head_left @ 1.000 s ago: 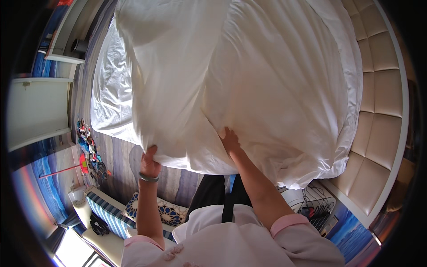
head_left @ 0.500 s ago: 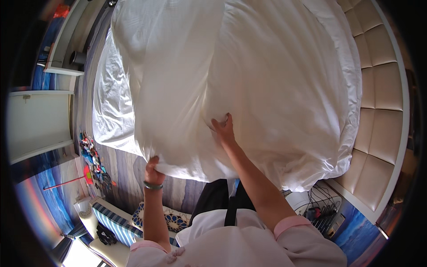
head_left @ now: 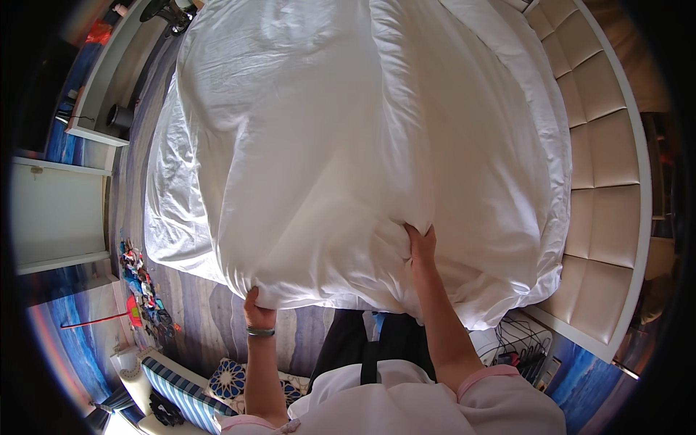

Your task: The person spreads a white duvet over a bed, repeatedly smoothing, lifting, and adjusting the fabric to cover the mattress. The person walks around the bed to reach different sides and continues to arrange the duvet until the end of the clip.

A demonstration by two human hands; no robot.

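Observation:
A large white duvet (head_left: pixel 312 159) is spread over the bed, with long folds running away from me. My left hand (head_left: pixel 258 310), with a band at its wrist, is closed on the duvet's near left corner. Farther right and a little higher, my right hand (head_left: pixel 422 246) pinches a fold of the same cloth, its thumb and fingers gathering it. Beneath the duvet, a white sheet (head_left: pixel 170 203) shows at the bed's left side.
A beige padded headboard (head_left: pixel 605 159) runs along the right. Several shoes (head_left: pixel 141 283) and a red dustpan (head_left: pixel 133 310) are on the floor at left. A striped sofa (head_left: pixel 177 391) with patterned cushions (head_left: pixel 228 378) stands near left. Cables lie on a white bedside table (head_left: pixel 518 341).
My right hand has moved right and nearer to me, pulling at the duvet. My left hand has come slightly nearer, still holding the corner. A raised fold now runs up the duvet's middle.

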